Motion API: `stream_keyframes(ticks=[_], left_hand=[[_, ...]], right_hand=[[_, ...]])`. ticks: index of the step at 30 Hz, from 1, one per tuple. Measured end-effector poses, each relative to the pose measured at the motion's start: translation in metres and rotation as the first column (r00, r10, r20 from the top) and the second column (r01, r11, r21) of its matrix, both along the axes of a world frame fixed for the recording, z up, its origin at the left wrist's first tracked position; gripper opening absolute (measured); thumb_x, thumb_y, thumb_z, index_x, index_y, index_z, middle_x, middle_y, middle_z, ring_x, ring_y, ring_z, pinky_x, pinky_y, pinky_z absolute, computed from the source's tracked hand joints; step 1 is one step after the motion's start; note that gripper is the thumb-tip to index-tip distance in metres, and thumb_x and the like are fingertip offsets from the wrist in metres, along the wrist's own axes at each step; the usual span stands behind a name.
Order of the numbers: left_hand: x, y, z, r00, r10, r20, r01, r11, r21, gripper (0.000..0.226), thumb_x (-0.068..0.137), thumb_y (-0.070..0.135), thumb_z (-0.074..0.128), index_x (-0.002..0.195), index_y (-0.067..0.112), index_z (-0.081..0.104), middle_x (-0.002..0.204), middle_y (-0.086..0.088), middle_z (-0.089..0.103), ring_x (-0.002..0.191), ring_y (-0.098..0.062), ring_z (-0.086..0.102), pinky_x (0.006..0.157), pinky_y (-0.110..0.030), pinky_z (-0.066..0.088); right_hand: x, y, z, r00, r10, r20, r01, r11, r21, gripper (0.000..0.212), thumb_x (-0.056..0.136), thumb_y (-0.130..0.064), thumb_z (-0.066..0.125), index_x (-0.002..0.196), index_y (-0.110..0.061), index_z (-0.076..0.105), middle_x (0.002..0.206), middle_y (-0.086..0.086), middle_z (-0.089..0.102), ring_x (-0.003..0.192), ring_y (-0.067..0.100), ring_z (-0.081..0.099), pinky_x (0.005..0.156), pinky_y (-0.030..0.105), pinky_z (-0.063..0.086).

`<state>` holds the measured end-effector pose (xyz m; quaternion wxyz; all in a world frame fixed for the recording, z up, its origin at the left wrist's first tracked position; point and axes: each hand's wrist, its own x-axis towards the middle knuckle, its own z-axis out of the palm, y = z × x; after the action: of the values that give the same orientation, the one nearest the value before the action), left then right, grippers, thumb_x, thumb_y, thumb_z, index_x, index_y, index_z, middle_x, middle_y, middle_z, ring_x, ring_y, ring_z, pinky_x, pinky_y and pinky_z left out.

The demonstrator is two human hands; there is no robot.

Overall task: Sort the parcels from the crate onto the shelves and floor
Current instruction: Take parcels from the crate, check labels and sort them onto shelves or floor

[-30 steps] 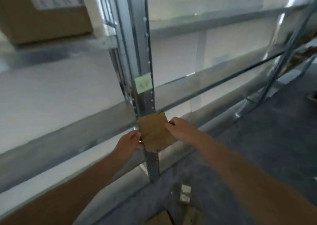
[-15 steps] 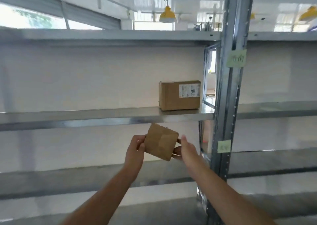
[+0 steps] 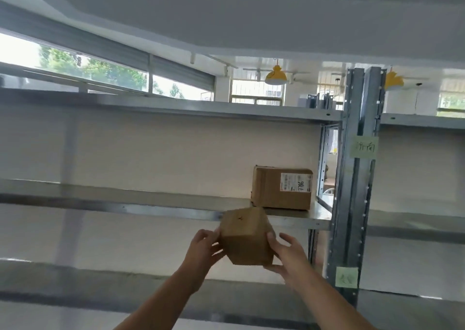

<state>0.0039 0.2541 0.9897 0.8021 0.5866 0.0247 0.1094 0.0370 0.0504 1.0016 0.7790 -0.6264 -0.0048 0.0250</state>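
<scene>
Both forearms run off the bottom edge, and the fingers of each hand slip behind the parcel (image 3: 245, 238), so its far side is hidden. The left hand (image 3: 203, 248) clamps its 9 o'clock side; the right hand (image 3: 286, 254) cups it from 4 o'clock, thumb on the near face. The parcel is up in the air, low in front of the shelf (image 3: 151, 201) edge, not resting on it. It's tipped, one edge turned toward the camera, and the top face carries a small dark mark. It looks close to a cube, so no long axis to call. At 1 o'clock from it, a box (image 3: 281, 187) sits on the shelf, label facing out, print too blurred to read. At 3 o'clock stands the post (image 3: 357, 178) with two green notes (image 3: 363, 146), writing unclear. A yellow lamp (image 3: 275, 77) hangs at 12.
</scene>
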Motion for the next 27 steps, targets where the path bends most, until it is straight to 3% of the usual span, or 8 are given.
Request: stream_keyframes(ticks=[2, 4, 8, 12, 17, 21, 25, 27], left_hand=[[0.006, -0.001, -0.002, 1.0, 0.021, -0.009, -0.02, 0.998, 0.061, 0.014, 0.101, 0.011, 0.05, 0.115, 0.009, 0.052, 0.119, -0.024, 0.06, 0.104, -0.035, 0.066, 0.094, -0.048, 0.055], [0.009, -0.003, -0.004, 0.996, 0.088, 0.025, -0.091, 0.989, 0.118, 0.024, 0.099, 0.004, 0.047, 0.119, 0.017, 0.048, 0.111, -0.022, 0.063, 0.1, -0.033, 0.066, 0.09, -0.042, 0.057], [0.014, -0.005, 0.001, 0.959, 0.238, 0.152, -0.269, 0.936, 0.229, 0.029, 0.096, -0.007, 0.037, 0.106, 0.013, 0.057, 0.104, -0.018, 0.063, 0.094, -0.031, 0.064, 0.078, -0.036, 0.058], [0.019, -0.005, 0.01, 0.957, 0.262, 0.127, -0.29, 0.899, 0.33, 0.024, 0.104, 0.024, 0.04, 0.097, 0.02, 0.063, 0.109, -0.008, 0.065, 0.102, -0.023, 0.059, 0.088, -0.039, 0.048], [0.033, 0.003, 0.016, 0.998, 0.041, -0.045, -0.029, 0.97, 0.242, 0.071, 0.092, 0.068, 0.032, 0.139, 0.017, 0.049, 0.141, -0.002, 0.049, 0.137, -0.024, 0.039, 0.114, -0.045, 0.026], [0.036, 0.011, 0.013, 0.997, -0.062, -0.05, 0.072, 0.974, 0.213, 0.073, 0.08, 0.068, 0.052, 0.135, 0.019, 0.054, 0.142, -0.002, 0.052, 0.13, -0.022, 0.046, 0.11, -0.042, 0.035], [0.038, 0.013, 0.007, 0.998, -0.068, -0.008, 0.067, 0.997, -0.027, 0.061, 0.094, 0.06, 0.04, 0.135, 0.017, 0.053, 0.131, -0.002, 0.054, 0.13, -0.024, 0.045, 0.11, -0.042, 0.038], [0.037, 0.016, 0.008, 0.996, -0.087, 0.004, 0.087, 0.996, 0.038, 0.06, 0.094, 0.063, 0.036, 0.128, 0.021, 0.059, 0.127, -0.001, 0.058, 0.127, -0.025, 0.047, 0.112, -0.045, 0.037]], right_hand=[[0.003, 0.0, 0.002, 0.999, 0.04, -0.027, -0.04, 0.999, 0.01, 0.064, 0.086, -0.02, 0.072, 0.141, -0.014, 0.039, 0.134, 0.019, 0.052, 0.115, 0.036, 0.057, 0.084, 0.053, 0.057], [0.005, 0.004, 0.001, 0.997, 0.067, 0.035, -0.065, 0.997, -0.044, 0.055, 0.087, -0.022, 0.07, 0.135, -0.006, 0.047, 0.119, 0.014, 0.061, 0.104, 0.029, 0.063, 0.084, 0.047, 0.059], [0.0, 0.018, -0.001, 0.996, 0.012, 0.092, -0.009, 0.999, -0.032, 0.032, 0.099, -0.035, 0.052, 0.121, -0.012, 0.057, 0.115, 0.012, 0.064, 0.103, 0.026, 0.065, 0.078, 0.038, 0.06], [-0.005, 0.02, 0.011, 0.999, -0.013, 0.052, 0.013, 1.0, 0.011, 0.037, 0.103, -0.045, 0.037, 0.114, -0.017, 0.059, 0.107, 0.012, 0.07, 0.096, 0.025, 0.069, 0.065, 0.033, 0.057], [0.001, 0.029, 0.019, 0.995, -0.05, 0.083, 0.061, 0.989, -0.131, 0.031, 0.097, -0.052, 0.046, 0.11, -0.024, 0.05, 0.107, 0.004, 0.062, 0.095, 0.02, 0.065, 0.068, 0.033, 0.059], [0.004, 0.035, 0.018, 0.996, -0.017, 0.086, 0.028, 0.991, -0.13, 0.043, 0.097, -0.061, 0.031, 0.113, -0.029, 0.054, 0.111, -0.001, 0.063, 0.106, 0.019, 0.06, 0.08, 0.04, 0.056], [0.0, 0.048, 0.02, 0.992, -0.041, 0.121, 0.053, 0.993, -0.101, 0.032, 0.104, -0.043, 0.034, 0.108, -0.021, 0.058, 0.102, -0.001, 0.065, 0.1, 0.018, 0.061, 0.076, 0.035, 0.055], [0.0, 0.053, 0.021, 0.989, -0.074, 0.132, 0.088, 0.991, -0.102, 0.025, 0.104, -0.034, 0.043, 0.1, -0.015, 0.058, 0.096, 0.001, 0.067, 0.092, 0.014, 0.062, 0.071, 0.03, 0.053]])
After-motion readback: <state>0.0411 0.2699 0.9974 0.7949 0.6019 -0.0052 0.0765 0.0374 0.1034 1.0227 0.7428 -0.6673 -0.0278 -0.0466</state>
